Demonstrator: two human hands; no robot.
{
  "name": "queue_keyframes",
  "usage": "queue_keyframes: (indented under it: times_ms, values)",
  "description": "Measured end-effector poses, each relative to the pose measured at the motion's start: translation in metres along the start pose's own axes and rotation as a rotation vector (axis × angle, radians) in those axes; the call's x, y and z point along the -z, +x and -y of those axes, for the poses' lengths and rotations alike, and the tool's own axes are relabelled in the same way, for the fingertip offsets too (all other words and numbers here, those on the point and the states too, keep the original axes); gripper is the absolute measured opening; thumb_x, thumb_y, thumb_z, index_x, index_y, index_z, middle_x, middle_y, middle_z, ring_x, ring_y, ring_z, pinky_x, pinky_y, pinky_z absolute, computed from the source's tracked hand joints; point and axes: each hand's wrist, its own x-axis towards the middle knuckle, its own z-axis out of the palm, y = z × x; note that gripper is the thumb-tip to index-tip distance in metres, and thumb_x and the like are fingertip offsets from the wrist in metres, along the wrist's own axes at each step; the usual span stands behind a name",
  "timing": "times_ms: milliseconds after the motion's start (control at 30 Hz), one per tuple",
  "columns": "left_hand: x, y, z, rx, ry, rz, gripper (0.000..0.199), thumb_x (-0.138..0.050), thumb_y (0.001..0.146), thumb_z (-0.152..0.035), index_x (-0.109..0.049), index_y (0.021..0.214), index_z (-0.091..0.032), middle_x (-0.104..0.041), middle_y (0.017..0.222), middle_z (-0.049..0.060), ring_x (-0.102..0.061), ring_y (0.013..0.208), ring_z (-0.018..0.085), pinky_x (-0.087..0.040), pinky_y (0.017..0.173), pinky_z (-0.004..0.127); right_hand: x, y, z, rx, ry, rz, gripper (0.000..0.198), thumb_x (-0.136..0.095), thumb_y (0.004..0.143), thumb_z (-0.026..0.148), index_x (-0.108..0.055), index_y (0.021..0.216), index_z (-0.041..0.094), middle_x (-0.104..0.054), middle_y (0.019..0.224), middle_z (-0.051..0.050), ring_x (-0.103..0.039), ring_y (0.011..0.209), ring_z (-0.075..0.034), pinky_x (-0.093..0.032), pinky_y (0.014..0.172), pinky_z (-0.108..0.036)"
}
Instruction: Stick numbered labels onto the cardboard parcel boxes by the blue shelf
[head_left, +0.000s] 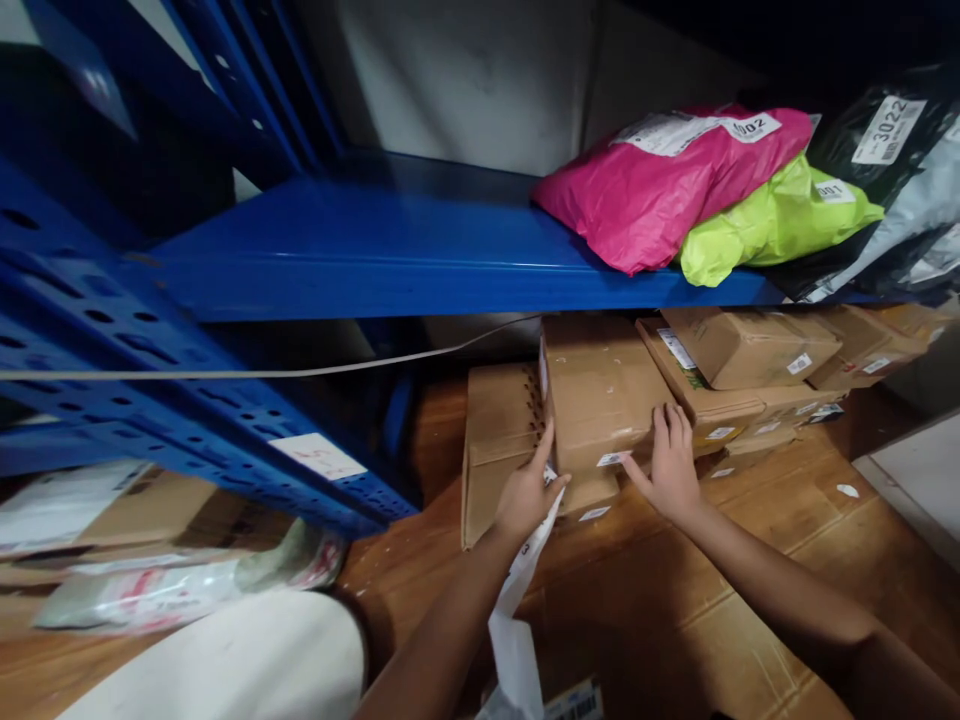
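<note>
A brown cardboard box [596, 395] sits under the blue shelf [375, 250], on top of other boxes. My left hand [529, 490] presses against its left near corner and also holds a strip of white paper [517, 620] that hangs down. My right hand [671, 465] grips the box's right near corner, fingers spread on its top. A flatter cardboard box [495, 440] lies just left of it, by my left hand.
Pink [660, 185], lime green [772, 220] and black [877, 140] mail bags lie on the shelf. More labelled boxes [750, 350] are stacked to the right. Flattened cardboard [712, 600] covers the floor. Blue perforated uprights [112, 330] stand at left, with parcels [150, 590] below.
</note>
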Motion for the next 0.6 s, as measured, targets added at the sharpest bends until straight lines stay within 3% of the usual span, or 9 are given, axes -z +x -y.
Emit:
queue_keyframes:
  times_ms: [67,167,233,300,333,400,500,600]
  values:
    - [-0.004,0.004,-0.007,-0.008,0.010,0.006,0.086,-0.056,0.089,-0.025,-0.008,0.159,-0.022,-0.071,0.126,0.013,-0.069,0.109,0.027,-0.049,0.086,0.032,0.005,0.001,-0.004,0.136,-0.073,0.046,0.073,-0.050,0.091,0.054,-0.036,0.143,0.005,-0.043,0.144,-0.028,-0.031,0.141,-0.040,-0.025,0.115,-0.065]
    - [-0.004,0.005,-0.009,0.011,-0.023,0.010,0.087,-0.057,0.089,-0.025,-0.005,0.159,-0.023,-0.067,0.132,0.014,-0.068,0.112,0.028,-0.048,0.086,0.032,0.007,0.009,-0.006,0.197,-0.091,0.039,0.069,-0.053,0.090,0.054,-0.042,0.139,0.006,-0.052,0.136,-0.027,-0.041,0.132,-0.040,-0.023,0.113,-0.069]
    - [-0.003,0.001,-0.007,0.056,-0.074,0.026,0.088,-0.062,0.085,-0.025,-0.013,0.158,-0.025,-0.069,0.129,0.013,-0.067,0.113,0.028,-0.047,0.088,0.033,0.007,0.008,0.000,0.199,-0.019,-0.020,0.060,-0.055,0.090,0.050,-0.048,0.134,0.009,-0.054,0.131,-0.025,-0.044,0.128,-0.039,-0.023,0.112,-0.071]
    - [-0.005,-0.011,-0.006,0.142,-0.200,-0.011,0.082,-0.067,0.081,-0.028,-0.029,0.153,-0.025,-0.075,0.114,0.009,-0.069,0.106,0.027,-0.048,0.087,0.033,0.010,-0.005,0.011,0.216,0.165,-0.007,0.047,-0.055,0.092,0.042,-0.051,0.130,0.015,-0.054,0.131,-0.022,-0.047,0.128,-0.036,-0.028,0.112,-0.067]
    - [-0.009,-0.020,-0.007,0.186,-0.302,-0.068,0.074,-0.068,0.079,-0.031,-0.039,0.146,-0.023,-0.075,0.104,0.007,-0.070,0.100,0.026,-0.048,0.086,0.033,0.013,-0.017,0.018,0.209,0.300,0.063,0.044,-0.055,0.092,0.039,-0.051,0.130,0.018,-0.054,0.131,-0.020,-0.049,0.127,-0.033,-0.034,0.111,-0.062]
    - [-0.021,-0.046,-0.012,0.243,-0.578,-0.196,0.054,-0.067,0.077,-0.041,-0.054,0.126,-0.021,-0.073,0.091,0.004,-0.070,0.087,0.023,-0.050,0.080,0.032,0.023,-0.044,0.034,0.128,0.628,0.346,0.045,-0.057,0.092,0.039,-0.049,0.133,0.022,-0.057,0.129,-0.016,-0.057,0.119,-0.027,-0.049,0.100,-0.048]
    - [-0.036,-0.088,-0.027,0.266,-0.941,-0.269,0.043,-0.064,0.076,-0.055,-0.058,0.101,-0.021,-0.068,0.088,0.002,-0.065,0.076,0.018,-0.050,0.070,0.029,0.040,-0.080,0.055,-0.162,1.085,0.812,0.043,-0.063,0.088,0.048,-0.056,0.123,0.023,-0.066,0.107,-0.007,-0.065,0.091,-0.019,-0.055,0.078,-0.033]
    - [-0.035,-0.118,-0.040,0.293,-1.021,-0.266,0.044,-0.066,0.072,-0.060,-0.058,0.090,-0.020,-0.064,0.082,-0.001,-0.058,0.068,0.014,-0.048,0.066,0.027,0.051,-0.094,0.065,-0.409,1.273,0.918,0.033,-0.073,0.081,0.049,-0.063,0.097,0.022,-0.064,0.083,0.001,-0.059,0.073,-0.012,-0.050,0.069,-0.026]
